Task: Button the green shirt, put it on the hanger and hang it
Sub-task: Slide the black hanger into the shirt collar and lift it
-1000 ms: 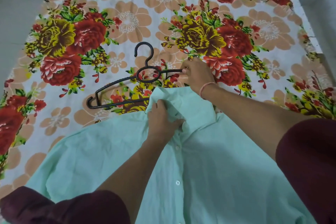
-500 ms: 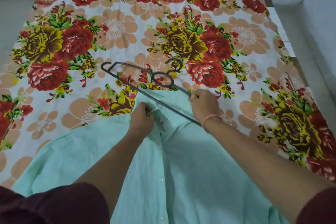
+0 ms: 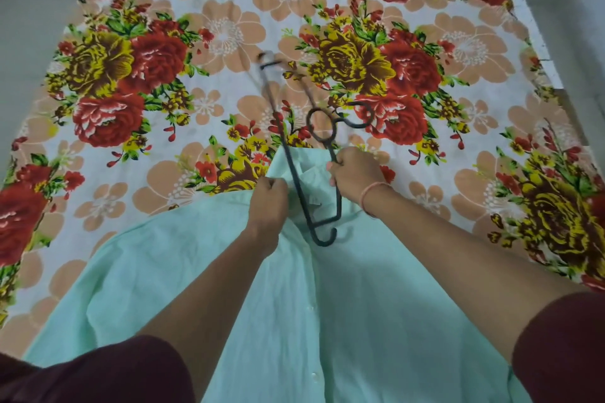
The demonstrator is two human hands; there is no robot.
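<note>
A pale green shirt (image 3: 343,304) lies flat on the bed with its collar away from me and white buttons down the front placket. My left hand (image 3: 268,203) pinches the collar edge and holds the neck opening apart. My right hand (image 3: 353,173) grips a black plastic hanger (image 3: 294,173) by one arm. The hanger stands almost lengthwise, its near end with a small hook over the collar opening, its far end and top hook raised above the sheet.
A bedsheet (image 3: 163,59) printed with red and yellow flowers covers the bed. Grey floor (image 3: 29,26) borders it at the left, and a pale wall (image 3: 576,26) runs along the bed's right edge.
My right hand has swung the hanger from lying crosswise on the sheet to pointing end-first at the collar. My left hand stayed on the collar, holding it apart.
</note>
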